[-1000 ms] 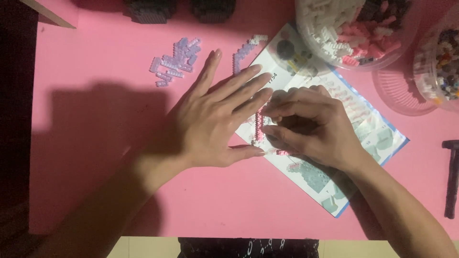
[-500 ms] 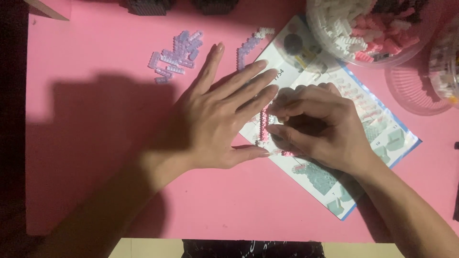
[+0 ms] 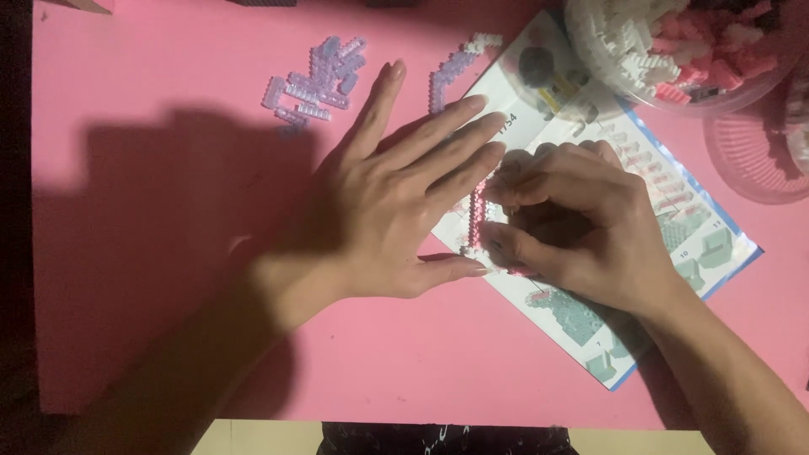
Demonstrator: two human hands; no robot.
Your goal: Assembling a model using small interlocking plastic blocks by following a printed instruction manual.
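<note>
1. Two hands meet over a small brick assembly [image 3: 477, 221], a narrow pink and white strip of tiny building blocks standing on edge on the instruction sheet [image 3: 674, 221].
2. The left hand [image 3: 396, 202] lies almost fully open, fingers stretched long and flat; its fingertips and thumb tip touch the strip from the left and steady it, with nothing closed inside the palm.
3. The right hand [image 3: 581, 227] is curled, thumb below and fingers bent over the top, pressing on the strip's right side. Whether it also pinches a loose brick I cannot tell, since its fingers hide that spot.
4. By my judgement the strip is very light and stiff, yet fragile: a single-brick wall may snap at its joints if bent. It is better taken along both long faces near the ends, with pressure straight down onto the studs, not twisted.
5. The sheet lies at a slant on the pink table [image 3: 168, 101], printed with building steps.
6. Beyond the left fingers lie a short pale purple brick strip [image 3: 455, 63] and, further left, a loose cluster of pale purple pieces [image 3: 316, 80].
7. At the upper right stands a clear tub of pink and white bricks [image 3: 674, 50], with a pink ribbed lid [image 3: 754, 156] just beside it.
</note>
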